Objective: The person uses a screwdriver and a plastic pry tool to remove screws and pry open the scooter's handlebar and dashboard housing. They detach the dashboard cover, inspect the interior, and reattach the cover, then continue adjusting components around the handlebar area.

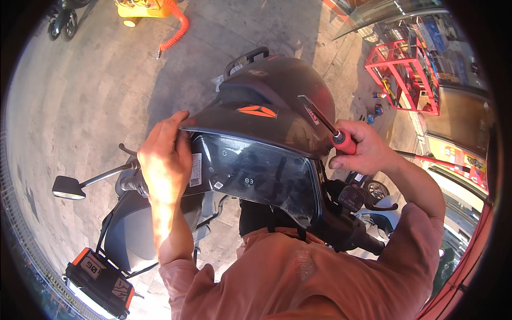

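A scooter's dark front cowl (pixel 277 88) with an orange emblem fills the middle. Below its edge sits the lit digital dashboard (pixel 256 165), a white sticker at its left side. My left hand (pixel 168 154) is closed over the cowl's left corner, fingertips at the edge; what lies under the fingers is hidden. In my right hand (pixel 365 146) is a screwdriver (pixel 343 142) with a red handle, held in closed fingers beside the cowl's right side. Its metal shaft points up and left, over the cowl, and I cannot tell whether the tip touches it.
A mirror (pixel 69 188) sticks out at the left, above the seat (pixel 130 229). The right handlebar grip (pixel 368 242) and brake lever lie near my right forearm. A red metal rack (pixel 402 74) stands far right. Far off is a yellow machine (pixel 141 8) with a coiled orange hose (pixel 178 32).
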A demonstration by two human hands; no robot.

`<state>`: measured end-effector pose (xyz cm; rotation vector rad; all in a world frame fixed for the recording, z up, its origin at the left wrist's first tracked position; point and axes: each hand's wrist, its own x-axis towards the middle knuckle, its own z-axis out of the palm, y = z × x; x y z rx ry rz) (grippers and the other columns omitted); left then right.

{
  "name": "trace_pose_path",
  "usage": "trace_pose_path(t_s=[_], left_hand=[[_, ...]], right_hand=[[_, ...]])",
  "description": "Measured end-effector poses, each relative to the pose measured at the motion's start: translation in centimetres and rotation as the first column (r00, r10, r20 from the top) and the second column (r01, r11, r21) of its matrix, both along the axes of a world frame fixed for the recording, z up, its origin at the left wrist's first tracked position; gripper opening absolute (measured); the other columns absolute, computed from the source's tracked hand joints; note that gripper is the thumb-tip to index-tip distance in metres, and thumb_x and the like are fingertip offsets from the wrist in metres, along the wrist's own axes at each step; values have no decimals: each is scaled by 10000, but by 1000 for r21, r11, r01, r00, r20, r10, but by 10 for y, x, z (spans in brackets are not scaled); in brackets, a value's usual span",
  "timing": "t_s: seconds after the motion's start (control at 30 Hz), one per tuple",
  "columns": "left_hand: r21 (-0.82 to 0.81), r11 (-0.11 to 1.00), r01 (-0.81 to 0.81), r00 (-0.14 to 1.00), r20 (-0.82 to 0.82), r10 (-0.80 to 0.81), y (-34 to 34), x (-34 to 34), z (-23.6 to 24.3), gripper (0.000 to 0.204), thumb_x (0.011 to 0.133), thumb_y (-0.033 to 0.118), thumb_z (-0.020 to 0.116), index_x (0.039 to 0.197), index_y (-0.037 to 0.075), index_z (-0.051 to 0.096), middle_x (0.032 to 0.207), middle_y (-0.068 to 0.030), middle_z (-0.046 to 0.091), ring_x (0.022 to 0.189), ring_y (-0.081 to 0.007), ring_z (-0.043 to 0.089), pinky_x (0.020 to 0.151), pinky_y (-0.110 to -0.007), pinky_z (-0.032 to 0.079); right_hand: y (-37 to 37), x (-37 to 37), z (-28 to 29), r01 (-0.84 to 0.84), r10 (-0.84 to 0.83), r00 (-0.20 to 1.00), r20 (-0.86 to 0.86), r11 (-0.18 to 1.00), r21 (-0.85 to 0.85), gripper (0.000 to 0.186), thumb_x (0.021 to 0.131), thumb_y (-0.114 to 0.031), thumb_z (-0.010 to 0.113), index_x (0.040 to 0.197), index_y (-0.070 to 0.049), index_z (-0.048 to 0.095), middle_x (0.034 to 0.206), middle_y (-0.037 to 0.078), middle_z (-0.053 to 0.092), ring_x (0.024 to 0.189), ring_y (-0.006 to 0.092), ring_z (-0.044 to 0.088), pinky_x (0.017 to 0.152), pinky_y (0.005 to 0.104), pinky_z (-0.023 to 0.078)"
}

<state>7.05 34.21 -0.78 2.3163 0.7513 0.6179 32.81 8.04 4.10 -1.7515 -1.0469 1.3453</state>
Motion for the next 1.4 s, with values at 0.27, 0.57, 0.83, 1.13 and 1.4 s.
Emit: trace_pose_path(t_s=[0.27, 0.57, 0.83, 1.13, 1.4], left_hand=[[-54, 998, -38, 999, 17, 39, -4, -4, -3, 259, 809, -51, 655, 1040, 58, 701, 889, -141, 697, 739, -334, 698, 674, -362, 557], [-80, 995, -65, 998, 20, 67, -5, -1, -2, 251, 795, -70, 662, 1016, 41, 706, 915, -132, 712, 767, -308, 716, 689, -337, 564], [-85, 996, -25, 1000, -1, 25, -3, -1, -1, 346, 734, -130, 582, 1024, 22, 693, 953, -152, 710, 838, -312, 720, 744, -334, 567], [-80, 995, -62, 998, -7, 62, -5, -2, -2, 324, 790, -124, 554, 1051, 9, 692, 972, -155, 715, 872, -276, 714, 793, -311, 540], [-75, 994, -79, 997, -28, 77, -5, -4, -3, 280, 799, -105, 605, 1031, 19, 700, 919, -135, 713, 783, -256, 708, 722, -312, 545]], right_hand=[[-15, -19, -24, 243, -244, 970, -2, 967, 80, 429, 801, -280, 853, 1022, -49, 567, 922, 25, 613, 807, 107, 573, 739, 284, 485], [-13, -25, -19, 291, -296, 955, 20, 947, 134, 466, 834, -410, 812, 945, -21, 580, 871, 48, 612, 772, 134, 559, 686, 288, 451], [-18, -14, -30, 208, -210, 978, -11, 961, 183, 390, 768, -268, 885, 953, -50, 620, 856, 12, 637, 766, 99, 589, 679, 264, 482], [-15, -9, -21, 151, -152, 988, 13, 988, 32, 485, 784, -394, 855, 958, -26, 592, 882, 99, 645, 838, 200, 645, 764, 314, 508], [-17, -10, -25, 153, -165, 983, 83, 980, 130, 447, 781, -340, 870, 1018, -62, 613, 881, 27, 631, 788, 121, 590, 717, 283, 484]])
